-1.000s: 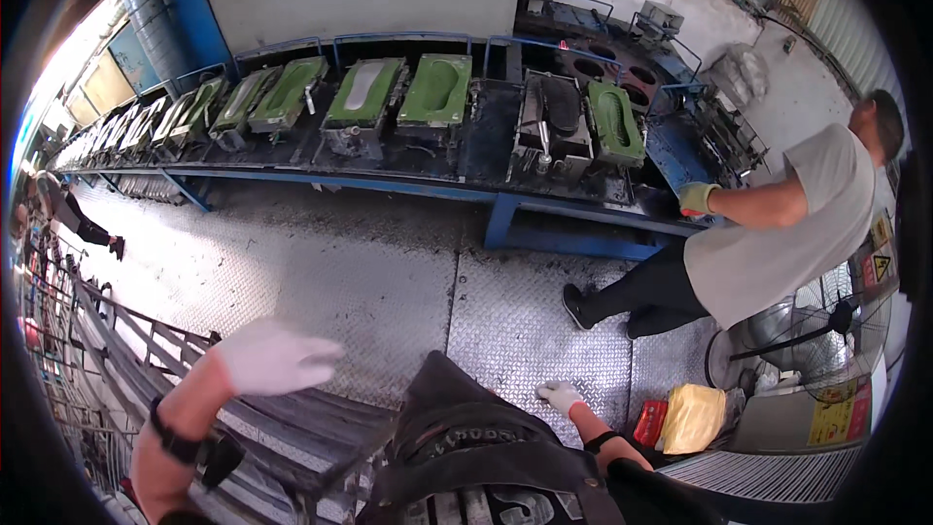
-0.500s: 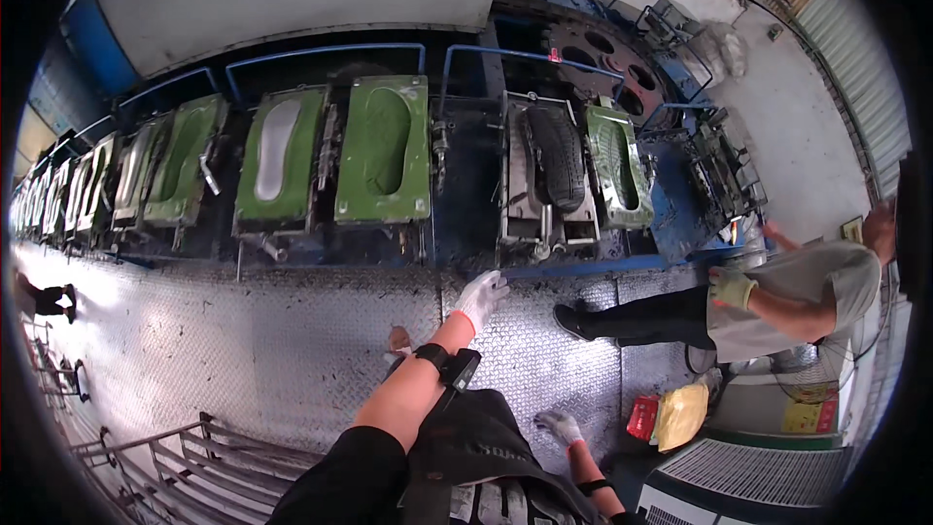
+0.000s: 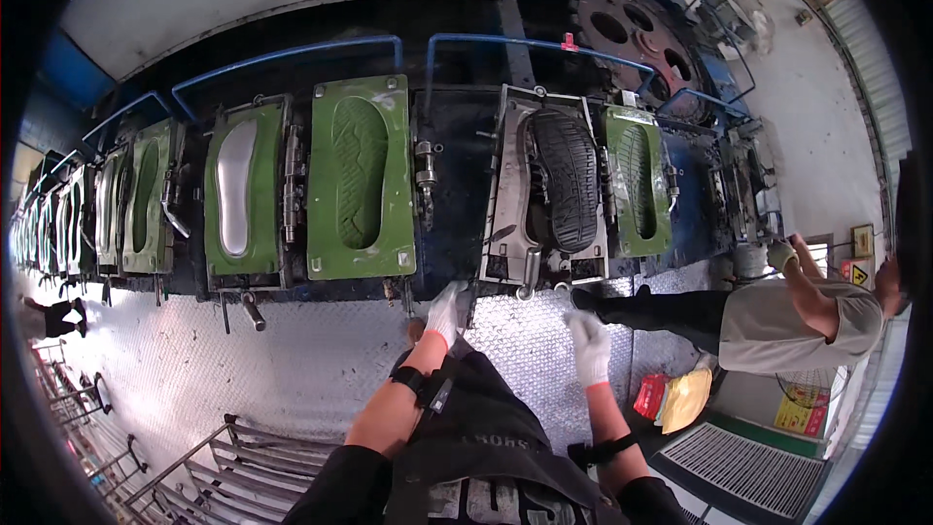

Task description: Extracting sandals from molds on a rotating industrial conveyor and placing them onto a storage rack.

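My left hand point(image 3: 445, 315), in a white glove, is at the front edge of the machine line, fingers stretched forward with no held thing visible. My right hand point(image 3: 589, 348), also white-gloved, hangs above the metal floor, its fingers loosely bent and apart, holding nothing I can see. Ahead of them lies an opened metal mould point(image 3: 502, 204) with a black shoe sole point(image 3: 567, 180) in it. To its right is a green mould half point(image 3: 639, 185) with a patterned, sole-shaped hollow. Left of it stands a larger green mould half point(image 3: 361, 175) with a similar hollow.
More moulds run leftward, one green with a silvery sole-shaped block point(image 3: 236, 190). Blue rails point(image 3: 292, 53) run behind them. A person point(image 3: 797, 326) stands at the right; a metal rack point(image 3: 253, 462) is at lower left. Yellow and red packages point(image 3: 684, 401) lie at right.
My view has moved closer to the moulds. My right hand has risen forward from low beside me; my left has drifted leftward. The person at right has raised a gloved hand toward the machine.
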`<state>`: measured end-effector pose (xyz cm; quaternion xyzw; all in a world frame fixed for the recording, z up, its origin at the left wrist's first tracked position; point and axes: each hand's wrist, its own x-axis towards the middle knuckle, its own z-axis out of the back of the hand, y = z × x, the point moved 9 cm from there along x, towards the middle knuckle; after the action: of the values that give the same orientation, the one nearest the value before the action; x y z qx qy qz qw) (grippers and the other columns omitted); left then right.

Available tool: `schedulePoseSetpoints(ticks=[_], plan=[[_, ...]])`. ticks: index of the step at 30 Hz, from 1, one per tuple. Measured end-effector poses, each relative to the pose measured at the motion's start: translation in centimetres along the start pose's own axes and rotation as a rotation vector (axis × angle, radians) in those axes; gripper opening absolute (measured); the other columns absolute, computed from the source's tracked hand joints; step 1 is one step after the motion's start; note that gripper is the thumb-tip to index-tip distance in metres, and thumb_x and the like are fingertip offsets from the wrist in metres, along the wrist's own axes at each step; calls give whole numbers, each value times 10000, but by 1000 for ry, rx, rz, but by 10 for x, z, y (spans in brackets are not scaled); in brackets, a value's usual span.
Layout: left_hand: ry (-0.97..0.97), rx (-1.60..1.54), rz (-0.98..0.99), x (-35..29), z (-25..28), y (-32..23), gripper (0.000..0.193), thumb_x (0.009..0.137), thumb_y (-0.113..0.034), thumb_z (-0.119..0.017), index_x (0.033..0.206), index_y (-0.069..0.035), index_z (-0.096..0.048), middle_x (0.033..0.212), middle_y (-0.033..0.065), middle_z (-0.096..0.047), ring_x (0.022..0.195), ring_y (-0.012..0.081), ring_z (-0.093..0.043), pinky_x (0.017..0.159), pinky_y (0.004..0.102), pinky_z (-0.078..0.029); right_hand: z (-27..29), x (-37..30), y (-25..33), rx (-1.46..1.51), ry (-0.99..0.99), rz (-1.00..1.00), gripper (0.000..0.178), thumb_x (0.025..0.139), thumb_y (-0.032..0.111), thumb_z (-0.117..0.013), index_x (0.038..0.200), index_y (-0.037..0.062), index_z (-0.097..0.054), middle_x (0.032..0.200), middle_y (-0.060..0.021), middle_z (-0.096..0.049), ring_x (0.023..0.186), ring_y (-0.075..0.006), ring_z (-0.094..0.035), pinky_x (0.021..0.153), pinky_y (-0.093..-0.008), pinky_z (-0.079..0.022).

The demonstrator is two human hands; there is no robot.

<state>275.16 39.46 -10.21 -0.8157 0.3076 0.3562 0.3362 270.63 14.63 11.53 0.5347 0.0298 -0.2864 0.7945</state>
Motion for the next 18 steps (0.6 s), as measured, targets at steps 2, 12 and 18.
schedulePoseSetpoints(ticks=[2, 12, 18], plan=[[-199, 274, -128, 14, 10, -26, 582, 963, -524, -457, 1192, -13, -616, 1010, 98, -671, 885, 173, -643, 767, 326, -517, 7, 36, 34, 78, -36, 137, 181, 948, 108, -576, 1050, -27, -640, 1034, -79, -677, 963, -133, -615, 886, -265, -464], [85, -275, 95, -67, -18, 14, 382, 1014, -383, -417, 1115, -79, -625, 848, 27, -650, 719, 175, -625, 748, 361, -502, 2, 117, 122, -211, -140, 774, 244, 765, -37, -670, 995, 43, -657, 1015, -115, -674, 968, -296, -637, 899, -379, -491], [-158, -738, -421, -75, 22, -16, 312, 976, -201, -420, 1195, -30, -562, 1164, 145, -608, 1105, 273, -569, 1006, 459, -430, -17, 130, 111, -402, -102, 852, 402, 742, 30, -712, 1127, 91, -615, 1198, -107, -579, 1175, -355, -507, 1006, -457, -407]])
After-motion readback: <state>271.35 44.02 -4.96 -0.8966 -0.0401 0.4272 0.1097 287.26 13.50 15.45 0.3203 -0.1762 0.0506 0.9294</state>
